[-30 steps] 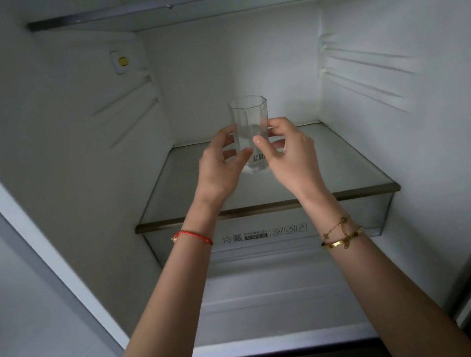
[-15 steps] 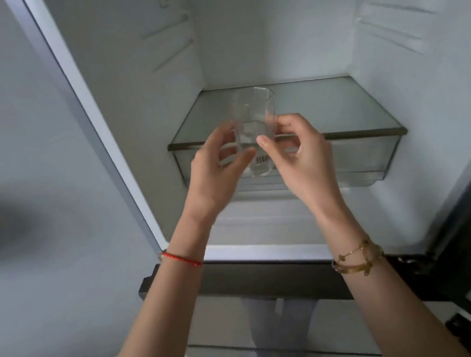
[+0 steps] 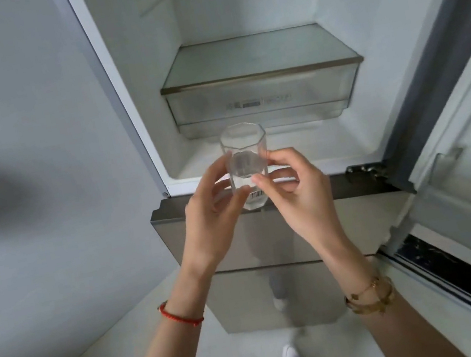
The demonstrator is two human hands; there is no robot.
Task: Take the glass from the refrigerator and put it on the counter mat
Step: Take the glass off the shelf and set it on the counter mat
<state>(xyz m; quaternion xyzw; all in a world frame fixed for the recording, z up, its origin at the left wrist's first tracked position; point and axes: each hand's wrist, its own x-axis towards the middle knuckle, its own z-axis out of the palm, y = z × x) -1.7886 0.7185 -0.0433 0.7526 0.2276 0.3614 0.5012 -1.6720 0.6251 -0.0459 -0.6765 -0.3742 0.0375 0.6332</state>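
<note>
A clear faceted glass (image 3: 245,157) with a barcode sticker near its base is held upright between both hands, in front of the open refrigerator (image 3: 268,141) and outside its compartment. My left hand (image 3: 212,217) grips its left side, and my right hand (image 3: 297,195) pinches its right side with thumb and fingers. The glass looks empty. The refrigerator's glass shelf (image 3: 256,55) behind it is bare. No counter mat is in view.
The open refrigerator door (image 3: 466,137) stands to the right, a pale wall (image 3: 19,153) to the left. Closed lower drawers (image 3: 272,250) sit below the compartment. My foot (image 3: 290,354) shows on the light floor.
The glass has left the shelf and come out of the refrigerator toward me, still held by both hands. The view has tilted downward and drawn back.
</note>
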